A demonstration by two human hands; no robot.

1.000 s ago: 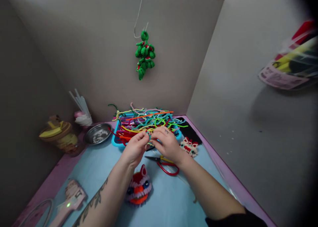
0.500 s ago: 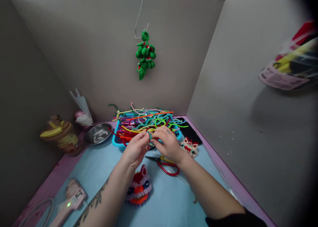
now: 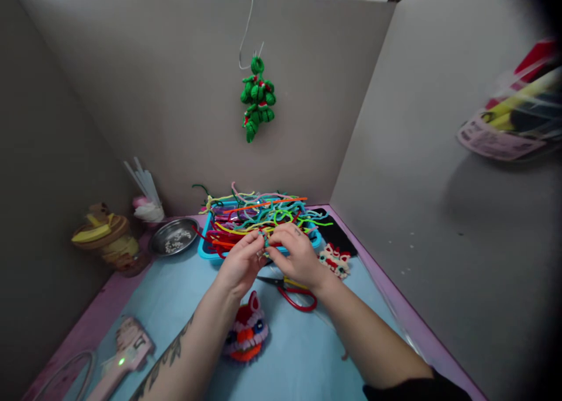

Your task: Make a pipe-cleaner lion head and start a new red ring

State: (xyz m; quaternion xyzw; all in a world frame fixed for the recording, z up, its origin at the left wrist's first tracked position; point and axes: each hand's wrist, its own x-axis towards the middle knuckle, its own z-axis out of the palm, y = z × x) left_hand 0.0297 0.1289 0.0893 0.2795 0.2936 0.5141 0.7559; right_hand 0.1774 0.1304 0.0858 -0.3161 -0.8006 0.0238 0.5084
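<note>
L hand [image 3: 240,264] & R hand [image 3: 297,257] pinch a small teal pc [image 3: 266,242] btwn them, nr front edge of blue tray [image 3: 208,257]; prob best w/ L grip firm, R making tiny moves so nothing slips

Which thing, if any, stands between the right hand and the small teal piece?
Nothing visible does: the right hand is at the small teal piece, which the left hand holds from the other side.
</note>
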